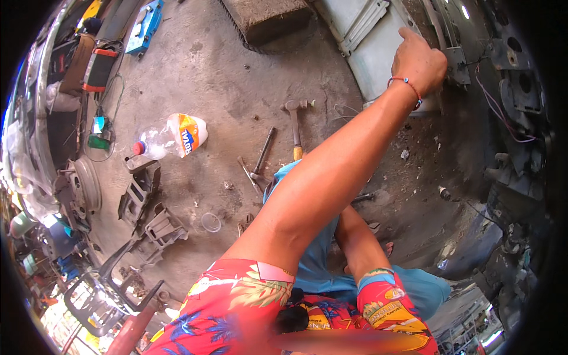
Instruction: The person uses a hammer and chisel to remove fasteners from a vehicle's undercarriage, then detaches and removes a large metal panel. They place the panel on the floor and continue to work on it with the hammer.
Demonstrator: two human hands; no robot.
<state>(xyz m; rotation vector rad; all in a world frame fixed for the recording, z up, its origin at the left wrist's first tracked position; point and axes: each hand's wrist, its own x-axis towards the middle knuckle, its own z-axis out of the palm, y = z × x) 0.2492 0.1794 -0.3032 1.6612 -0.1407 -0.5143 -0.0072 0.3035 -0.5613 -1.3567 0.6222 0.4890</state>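
Note:
My left arm stretches up and to the right across the view. At its end, my left hand point(419, 62) lies over a pale grey metal panel point(376, 71), back of the hand up. Its fingers are curled, one reaching further forward; whatever they grip is hidden beneath. My right forearm point(360, 239) passes behind the left arm, which covers the right hand. A dark tool end point(364, 197) pokes out beside that spot. On the ground left of my left forearm lie a hammer point(295, 127), a dark metal bar tool point(266, 148) and a thin chisel-like rod point(247, 171).
A clear plastic bottle point(157, 142) with a red cap lies at left. Metal brackets point(139, 192), a wheel rim point(89, 183) and a blue case point(144, 26) line the left side. A heavy block point(278, 23) sits ahead. Car parts and a loose wire point(500, 112) occupy the right.

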